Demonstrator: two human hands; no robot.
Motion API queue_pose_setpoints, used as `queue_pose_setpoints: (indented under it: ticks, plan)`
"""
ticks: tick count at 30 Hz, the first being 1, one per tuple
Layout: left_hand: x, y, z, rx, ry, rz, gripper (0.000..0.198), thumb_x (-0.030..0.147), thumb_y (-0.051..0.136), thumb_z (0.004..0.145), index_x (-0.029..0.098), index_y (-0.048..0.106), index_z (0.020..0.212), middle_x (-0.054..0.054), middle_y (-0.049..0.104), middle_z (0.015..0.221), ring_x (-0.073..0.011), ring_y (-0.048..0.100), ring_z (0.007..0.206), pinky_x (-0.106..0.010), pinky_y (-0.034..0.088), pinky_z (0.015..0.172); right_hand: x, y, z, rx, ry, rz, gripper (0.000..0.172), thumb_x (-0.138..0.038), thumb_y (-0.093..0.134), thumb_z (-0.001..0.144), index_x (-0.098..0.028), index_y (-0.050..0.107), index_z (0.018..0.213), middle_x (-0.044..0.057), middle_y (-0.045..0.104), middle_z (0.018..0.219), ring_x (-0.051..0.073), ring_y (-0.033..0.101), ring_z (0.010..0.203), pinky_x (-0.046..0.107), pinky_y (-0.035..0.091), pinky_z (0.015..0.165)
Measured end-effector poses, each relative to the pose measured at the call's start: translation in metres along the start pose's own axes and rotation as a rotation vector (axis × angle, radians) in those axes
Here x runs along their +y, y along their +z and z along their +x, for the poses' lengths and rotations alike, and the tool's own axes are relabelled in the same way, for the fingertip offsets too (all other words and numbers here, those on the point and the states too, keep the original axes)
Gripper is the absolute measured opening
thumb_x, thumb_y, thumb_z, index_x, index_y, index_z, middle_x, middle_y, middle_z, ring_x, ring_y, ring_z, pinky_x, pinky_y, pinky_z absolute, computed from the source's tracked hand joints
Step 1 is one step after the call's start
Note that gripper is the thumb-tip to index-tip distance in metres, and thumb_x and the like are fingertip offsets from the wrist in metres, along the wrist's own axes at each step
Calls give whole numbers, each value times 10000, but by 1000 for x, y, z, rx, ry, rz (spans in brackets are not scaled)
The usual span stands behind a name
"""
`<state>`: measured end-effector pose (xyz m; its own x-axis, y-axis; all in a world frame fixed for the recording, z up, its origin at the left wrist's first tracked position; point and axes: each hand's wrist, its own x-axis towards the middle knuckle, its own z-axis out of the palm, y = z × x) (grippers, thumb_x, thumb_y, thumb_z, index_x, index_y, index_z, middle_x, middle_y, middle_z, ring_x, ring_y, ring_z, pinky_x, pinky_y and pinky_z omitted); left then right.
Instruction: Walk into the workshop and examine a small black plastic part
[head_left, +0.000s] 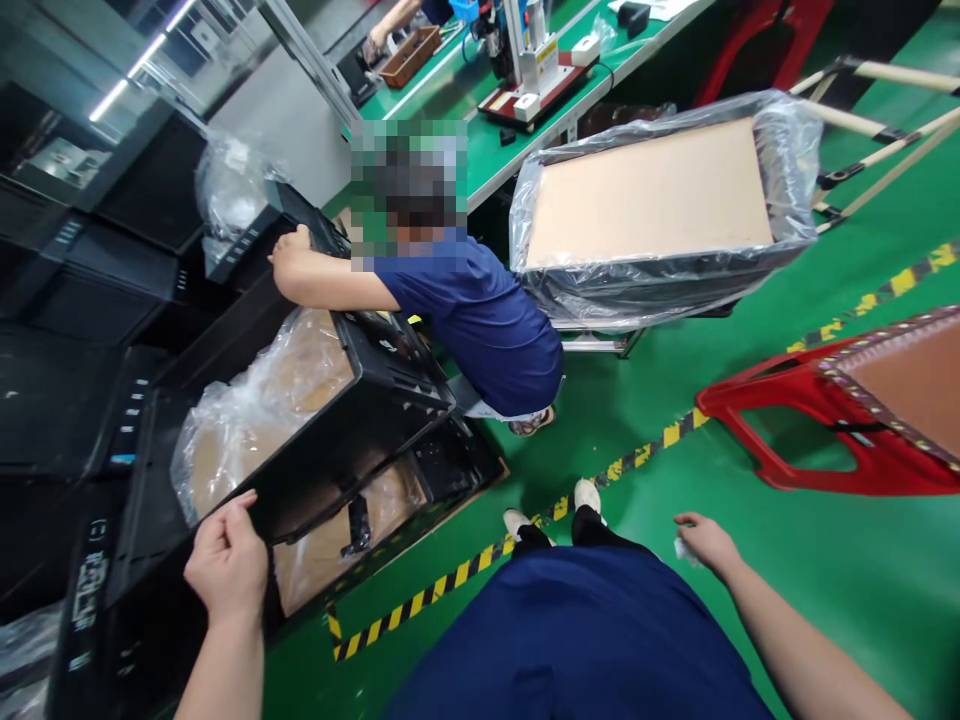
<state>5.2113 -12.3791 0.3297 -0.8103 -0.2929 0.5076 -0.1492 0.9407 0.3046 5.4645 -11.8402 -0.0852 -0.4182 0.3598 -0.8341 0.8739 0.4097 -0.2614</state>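
My left hand (229,560) is closed at the near rim of a black plastic crate (390,390), thumb on top. Inside the crate, clear plastic film (259,420) covers brown cardboard. The crate is tilted above another black crate (465,465), which holds more film-covered cardboard and a black strip (358,525). My right hand (705,545) hangs over the floor at my side, fingers curled round a small white scrap (684,552), whose kind I cannot make out. A co-worker in a dark blue shirt (480,320) crouches at the crate's far end, one hand (291,248) by its rim.
Stacked black crates (67,390) fill the left. A film-lined crate with a cardboard sheet (652,200) stands on a low frame behind the co-worker. A red stool (765,430) is at right. Yellow-black tape (450,580) crosses the green floor. A workbench (450,100) runs behind.
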Motion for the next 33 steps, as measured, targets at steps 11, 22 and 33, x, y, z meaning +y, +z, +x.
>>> queue_pose_setpoints:
  ticks: [11, 22, 33]
  plan:
    - [-18, -12, -14, -58, -50, 22, 406, 383, 428, 903, 138, 702, 1076, -95, 693, 1094, -235, 623, 1072, -365, 455, 1018, -15, 8, -11, 5, -14, -10, 301, -152, 474, 768, -175, 673, 993, 36, 706, 706, 168, 658, 644, 248, 465, 589]
    - [-15, -7, -14, -108, -51, 61, 414, 397, 426, 898, 151, 701, 1084, -90, 690, 1106, -251, 619, 1082, -387, 456, 1015, -12, 22, -14, -34, 9, 19, 361, -153, 476, 781, -128, 670, 1085, 62, 713, 747, 171, 656, 652, 241, 449, 577]
    - [-6, -3, -14, -169, -57, 101, 444, 416, 406, 885, 142, 697, 1078, -92, 673, 1146, -262, 594, 1125, -394, 433, 1044, -27, 18, -19, 8, -1, 6, 345, -135, 478, 768, -174, 697, 1031, 43, 708, 727, 164, 659, 680, 230, 457, 604]
